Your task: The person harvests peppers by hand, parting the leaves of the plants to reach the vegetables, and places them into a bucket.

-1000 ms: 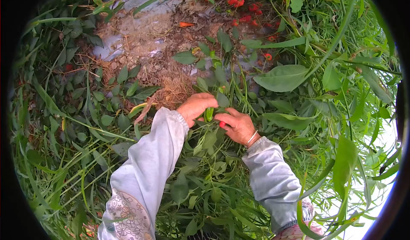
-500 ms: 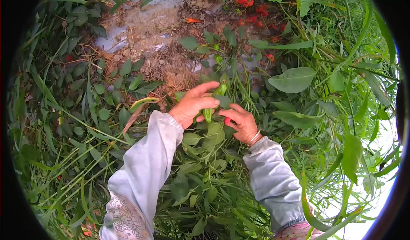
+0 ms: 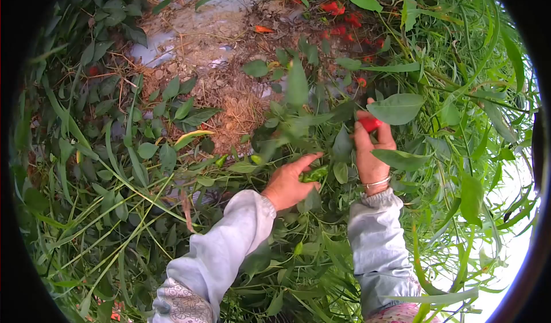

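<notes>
Low among the leaves, my left hand (image 3: 288,184) is closed around a green pepper (image 3: 314,174), which shows between the thumb and fingers. The pepper's far end and some fingertips are hidden by foliage. Farther forward and to the right, my right hand (image 3: 372,156) grips a red pepper (image 3: 370,123) between its thumb and fingers. A broad leaf (image 3: 396,109) hangs just beside those fingers and partly covers them. Pepper plant stems and leaves lie between the two hands.
Several red peppers (image 3: 338,30) lie on the ground at the far right, with one orange-red pepper (image 3: 263,29) apart on the soil. Bare soil with straw (image 3: 229,93) and pale plastic sheeting (image 3: 154,50) is ahead. Dense grass (image 3: 459,168) crowds the right side.
My right hand has moved forward and right, away from the left, with the red pepper now plainly visible. My left hand has shifted right and nearer; the plant's leaves have swung about.
</notes>
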`<act>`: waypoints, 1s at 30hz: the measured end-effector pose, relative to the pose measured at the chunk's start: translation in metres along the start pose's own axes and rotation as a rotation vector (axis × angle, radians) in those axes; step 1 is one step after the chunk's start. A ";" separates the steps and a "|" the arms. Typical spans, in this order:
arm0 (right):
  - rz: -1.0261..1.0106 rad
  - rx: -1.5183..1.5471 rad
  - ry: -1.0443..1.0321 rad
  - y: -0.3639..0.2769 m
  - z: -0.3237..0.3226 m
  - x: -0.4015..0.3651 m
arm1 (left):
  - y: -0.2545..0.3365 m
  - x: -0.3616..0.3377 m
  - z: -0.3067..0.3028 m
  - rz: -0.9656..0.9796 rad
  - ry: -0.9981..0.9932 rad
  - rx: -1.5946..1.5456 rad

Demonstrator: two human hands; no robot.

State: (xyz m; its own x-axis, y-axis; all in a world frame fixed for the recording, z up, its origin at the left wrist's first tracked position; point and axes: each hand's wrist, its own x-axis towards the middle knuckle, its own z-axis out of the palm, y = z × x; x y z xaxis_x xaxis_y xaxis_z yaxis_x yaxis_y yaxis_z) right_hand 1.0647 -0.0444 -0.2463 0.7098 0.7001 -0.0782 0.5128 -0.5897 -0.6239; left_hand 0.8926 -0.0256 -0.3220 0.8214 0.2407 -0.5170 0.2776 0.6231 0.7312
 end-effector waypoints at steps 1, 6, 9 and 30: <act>-0.113 -0.060 0.015 -0.001 -0.003 0.009 | -0.002 0.002 0.003 0.000 -0.025 0.077; -0.024 -0.037 -0.291 -0.044 0.034 0.058 | -0.026 0.005 0.013 0.034 -0.044 0.239; -0.165 -0.567 -0.691 -0.039 0.096 0.080 | -0.013 0.001 0.016 -0.002 -0.037 0.312; -0.083 -1.254 -1.215 0.049 0.168 0.086 | -0.026 0.002 0.012 -0.016 -0.059 0.427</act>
State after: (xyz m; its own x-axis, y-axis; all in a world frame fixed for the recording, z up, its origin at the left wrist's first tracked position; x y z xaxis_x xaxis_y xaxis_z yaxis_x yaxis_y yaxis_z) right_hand 1.0697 0.0540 -0.4140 0.2317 0.2741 -0.9334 0.9728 -0.0570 0.2247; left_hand 0.8927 -0.0508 -0.3365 0.8391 0.1826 -0.5124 0.4616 0.2593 0.8483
